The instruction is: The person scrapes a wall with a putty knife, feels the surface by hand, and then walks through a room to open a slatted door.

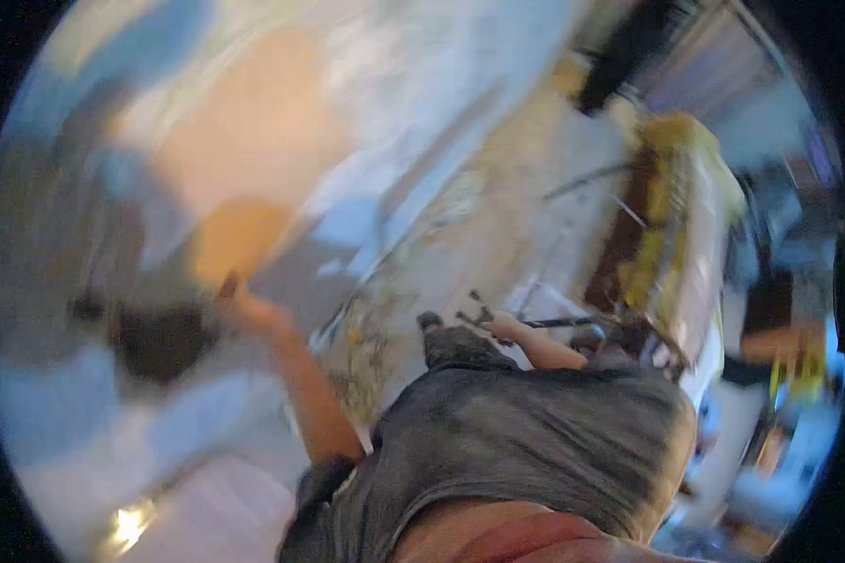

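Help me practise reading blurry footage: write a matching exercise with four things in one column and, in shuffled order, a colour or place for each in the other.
Column one
1. Left hand
2. Shirt
3. Bright glow
4. Right hand

Column two
A. Low in the view, toward the left
B. Next to a dark pronged item
C. Just below a rounded orange shape
D. Dark grey

Right pairs: 1-C, 2-D, 3-A, 4-B

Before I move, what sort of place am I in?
Perhaps a cluttered workshop, though blur leaves this unsure: a mottled surface, a bulky yellow-and-white object and jumbled items along the right side.
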The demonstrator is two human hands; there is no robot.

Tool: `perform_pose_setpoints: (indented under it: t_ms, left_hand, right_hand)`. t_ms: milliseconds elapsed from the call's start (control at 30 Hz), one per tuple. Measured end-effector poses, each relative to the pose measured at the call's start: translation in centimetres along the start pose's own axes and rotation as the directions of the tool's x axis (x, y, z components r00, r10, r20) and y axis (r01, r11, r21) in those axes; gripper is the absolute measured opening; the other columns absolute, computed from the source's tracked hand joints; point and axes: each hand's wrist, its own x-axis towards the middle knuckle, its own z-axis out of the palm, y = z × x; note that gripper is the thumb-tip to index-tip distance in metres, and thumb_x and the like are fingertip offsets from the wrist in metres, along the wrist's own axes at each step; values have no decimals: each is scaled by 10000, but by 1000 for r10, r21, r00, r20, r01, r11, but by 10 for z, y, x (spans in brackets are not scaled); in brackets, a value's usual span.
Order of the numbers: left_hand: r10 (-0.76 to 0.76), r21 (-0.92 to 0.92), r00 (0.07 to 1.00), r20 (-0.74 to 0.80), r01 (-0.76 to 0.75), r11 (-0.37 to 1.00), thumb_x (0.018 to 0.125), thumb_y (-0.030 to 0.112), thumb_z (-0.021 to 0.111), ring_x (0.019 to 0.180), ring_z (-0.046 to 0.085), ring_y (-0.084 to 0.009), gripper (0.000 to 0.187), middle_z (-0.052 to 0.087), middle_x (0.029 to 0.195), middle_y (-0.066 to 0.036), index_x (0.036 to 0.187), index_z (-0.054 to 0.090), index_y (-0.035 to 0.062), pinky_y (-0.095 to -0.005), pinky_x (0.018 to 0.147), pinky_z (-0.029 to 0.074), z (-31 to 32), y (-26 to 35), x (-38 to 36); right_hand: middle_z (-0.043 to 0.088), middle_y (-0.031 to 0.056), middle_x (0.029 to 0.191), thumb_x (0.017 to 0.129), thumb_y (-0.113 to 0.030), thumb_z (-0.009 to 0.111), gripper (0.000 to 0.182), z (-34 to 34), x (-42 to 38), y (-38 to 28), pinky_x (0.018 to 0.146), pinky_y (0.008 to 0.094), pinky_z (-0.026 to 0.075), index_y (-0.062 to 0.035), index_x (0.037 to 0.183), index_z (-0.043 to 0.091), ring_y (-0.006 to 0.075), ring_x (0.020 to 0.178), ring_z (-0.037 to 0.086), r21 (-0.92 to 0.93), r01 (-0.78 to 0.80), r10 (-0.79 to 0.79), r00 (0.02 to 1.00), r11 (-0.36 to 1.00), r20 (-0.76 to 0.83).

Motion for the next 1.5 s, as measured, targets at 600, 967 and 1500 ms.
perform_pose_setpoints:
  t_ms: [600,967,1500]
  left_hand:
    - [353,437,913,205,-408,801,888,259,516,1137,412,-378,458,424,1238,-287,1163,453,-102,-452,983,321,100,-56,-69]
    - [539,163,733,415,-643,748,893,291,495,1245,305,-420,589,303,1332,-334,1268,330,-131,-468,1050,246,127,-72,-87]
    - [29,554,942,335,-222,802,830,192,552,1373,59,-469,830,69,1460,-341,1404,45,-128,-477,1134,115,72,-40,-89]
  right_hand:
    - [624,139,746,797,-222,569,229,-17,-101,-5,557,452,491,-19,882,634,289,705,608,722,-653,832,516,229,203]
    - [518,144,572,829,-151,567,182,30,-173,-83,423,418,443,7,741,586,265,466,499,781,-624,827,421,-33,372]
    - [665,102,731,745,-198,664,164,31,-87,32,599,372,501,-37,773,682,246,663,642,-54,-371,373,927,927,41]
